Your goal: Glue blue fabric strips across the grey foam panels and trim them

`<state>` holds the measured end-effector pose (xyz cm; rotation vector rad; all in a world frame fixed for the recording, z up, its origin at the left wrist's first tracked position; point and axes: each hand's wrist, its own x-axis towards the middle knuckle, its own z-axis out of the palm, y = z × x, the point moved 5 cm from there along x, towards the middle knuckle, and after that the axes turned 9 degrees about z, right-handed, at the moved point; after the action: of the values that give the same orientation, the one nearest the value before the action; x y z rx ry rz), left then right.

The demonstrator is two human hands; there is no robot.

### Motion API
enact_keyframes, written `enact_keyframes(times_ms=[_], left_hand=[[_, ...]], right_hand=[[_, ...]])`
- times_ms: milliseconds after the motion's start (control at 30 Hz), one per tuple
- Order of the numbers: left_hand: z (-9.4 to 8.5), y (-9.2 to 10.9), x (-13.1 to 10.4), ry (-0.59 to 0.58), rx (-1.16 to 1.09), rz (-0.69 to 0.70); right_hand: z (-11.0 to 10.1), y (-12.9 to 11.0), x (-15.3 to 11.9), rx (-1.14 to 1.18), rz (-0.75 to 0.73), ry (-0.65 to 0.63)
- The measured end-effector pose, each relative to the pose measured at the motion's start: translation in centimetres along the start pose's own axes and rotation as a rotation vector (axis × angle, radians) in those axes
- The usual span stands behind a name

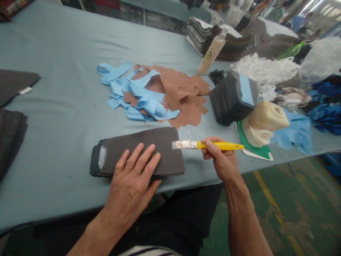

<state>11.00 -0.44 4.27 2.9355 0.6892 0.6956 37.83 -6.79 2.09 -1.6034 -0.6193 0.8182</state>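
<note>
A stack of dark grey fabric pieces (pixel 165 163) lies near the table's front edge. My left hand (pixel 133 177) rests flat on top of it, fingers spread. In my right hand (pixel 220 156) is a paintbrush (pixel 221 145) with a yellow handle, gripped between thumb and fingers. Its pale, coated bristles touch the top piece close to the right end. A whitish wet-looking smear (pixel 102 157) marks the left end of the same piece. To the right, a white tub (pixel 257 133) crusted with cream-coloured residue stands on a green board (pixel 263 152).
Light blue strips (pixel 149 89) and brown pieces (pixel 183 85) lie heaped behind the stack. A block of dark folded pieces (pixel 229 99), a bottle (pixel 213 51) and white scraps (pixel 266 69) stand further right. More dark fabric (pixel 10 135) lies at the left edge.
</note>
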Motion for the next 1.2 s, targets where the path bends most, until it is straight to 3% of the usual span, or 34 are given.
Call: enact_keyframes(times_ms=[267, 567, 900, 1033, 1200], left_hand=[[0.2, -0.1, -0.1, -0.012, -0.005, -0.002], [0.1, 0.0, -0.1, -0.005, 0.014, 0.001], [-0.1, -0.3, -0.2, 0.008, 0.007, 0.012], [-0.7, -0.5, -0.2, -0.017, 0.028, 0.033], [-1.7, -1.4, -0.3, 0.006, 0.075, 0.052]], right_hand=[[0.8, -0.8, -0.4, -0.021, -0.023, 0.024], [-2.1, -1.0, -1.0, 0.077, -0.037, 0.099], [1.0, -0.5, -1.0, 0.333, -0.024, 0.073], [1.0, -0.3, -0.9, 0.428, -0.052, 0.066], [0.7, 0.9, -0.5, 0.469, -0.047, 0.160]])
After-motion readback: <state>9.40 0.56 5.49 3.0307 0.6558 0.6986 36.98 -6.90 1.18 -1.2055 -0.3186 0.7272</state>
